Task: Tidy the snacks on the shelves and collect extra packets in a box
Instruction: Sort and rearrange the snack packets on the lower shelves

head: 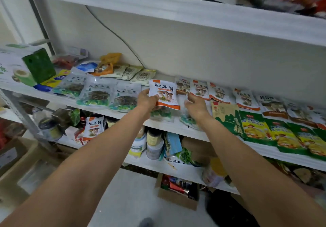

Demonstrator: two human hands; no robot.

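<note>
A white mushroom packet [164,92] is being gripped by the left hand [147,101] just above the front of the middle shelf [169,125]. The thumb is being pressed on its printed face and the fingers are curled behind its lower left corner. The right hand [195,105] is being held slack and empty over the same stretch of the middle shelf. Whether it is touching the packets beneath cannot be told.

The packet is being pinched by one corner only, and its film looks glossy and smooth. It is judged that a slip there could drop it past the front edge of the middle shelf onto the jars below. The green and yellow packets [255,129] are lying overlapped and hanging over that front edge. A brush from a forearm could likely sweep them off.

Flat, pillow-shaped pouches with crimped seams are being dealt with throughout. A row of matching packets [218,92] is lying towards the back of the middle shelf, and clear packets [98,94] with dark, shrivelled contents are lying along its left part. A cardboard box [178,198], stiff and open-topped, is standing on the floor below the middle shelf.
</note>
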